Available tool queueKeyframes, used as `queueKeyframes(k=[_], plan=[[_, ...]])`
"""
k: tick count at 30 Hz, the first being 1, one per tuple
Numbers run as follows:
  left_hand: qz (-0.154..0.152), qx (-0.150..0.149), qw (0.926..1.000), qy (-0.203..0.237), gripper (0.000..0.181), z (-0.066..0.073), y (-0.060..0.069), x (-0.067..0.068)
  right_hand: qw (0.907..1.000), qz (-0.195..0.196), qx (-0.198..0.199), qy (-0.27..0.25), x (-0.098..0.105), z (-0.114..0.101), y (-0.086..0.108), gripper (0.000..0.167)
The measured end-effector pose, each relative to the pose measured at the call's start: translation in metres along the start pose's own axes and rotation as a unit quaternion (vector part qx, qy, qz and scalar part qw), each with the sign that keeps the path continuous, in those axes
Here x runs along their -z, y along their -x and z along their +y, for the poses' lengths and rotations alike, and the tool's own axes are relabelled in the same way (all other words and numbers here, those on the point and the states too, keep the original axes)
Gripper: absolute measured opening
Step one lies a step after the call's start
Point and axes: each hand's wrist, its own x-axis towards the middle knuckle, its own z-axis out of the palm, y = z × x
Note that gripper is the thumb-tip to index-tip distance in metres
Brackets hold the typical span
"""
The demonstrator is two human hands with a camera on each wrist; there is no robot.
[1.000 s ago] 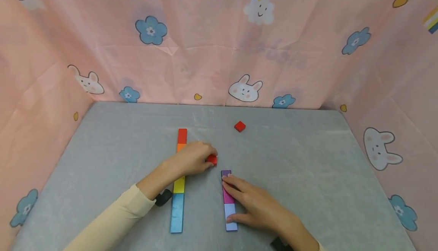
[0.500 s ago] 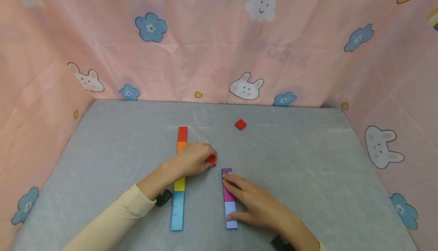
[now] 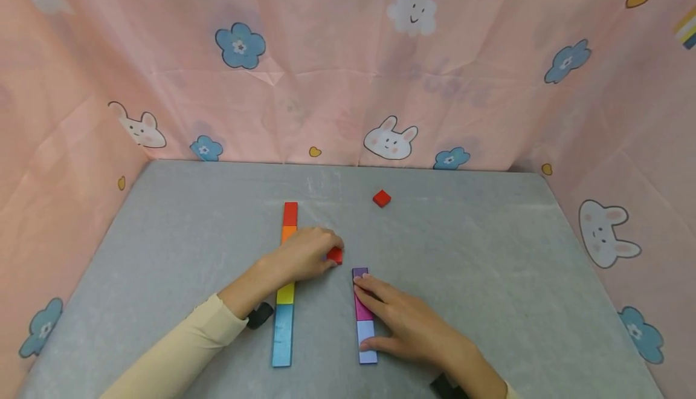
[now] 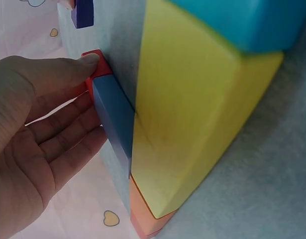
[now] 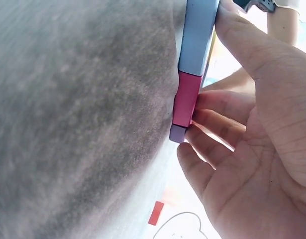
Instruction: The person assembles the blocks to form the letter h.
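Observation:
My left hand (image 3: 304, 253) pinches a small red block (image 3: 335, 256) with thumb and fingers. In the left wrist view that red block (image 4: 97, 59) sits at the end of a blue block (image 4: 113, 117), which runs toward the long row and is hidden from the head view. This row lies under my left wrist: red (image 3: 290, 213), orange, yellow (image 3: 285, 294) and light blue (image 3: 282, 335) blocks. My right hand (image 3: 405, 320) rests along a shorter row of purple, magenta (image 3: 364, 310) and lavender (image 3: 367, 334) blocks, fingertips and thumb touching it, fingers fairly straight.
A loose red block (image 3: 382, 199) lies turned at the far part of the grey table (image 3: 478, 248). A pink printed cloth (image 3: 326, 84) stands behind and at both sides of the table. Dark wrist cameras sit near both cuffs.

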Motion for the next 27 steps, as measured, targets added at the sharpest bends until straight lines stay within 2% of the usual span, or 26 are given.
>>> queueKeyframes(k=[16, 27], plan=[[-0.006, 0.007, 0.9999, 0.006, 0.033, -0.0026, 0.0029, -0.0015, 0.9998, 0.007, 0.016, 0.011, -0.0009, 0.0003, 0.0007, 0.089], [-0.003, 0.014, 0.9999, 0.002, 0.034, -0.0031, 0.0036, -0.0034, 0.9998, -0.015, 0.012, 0.001, 0.0009, -0.0006, 0.0003, 0.087]])
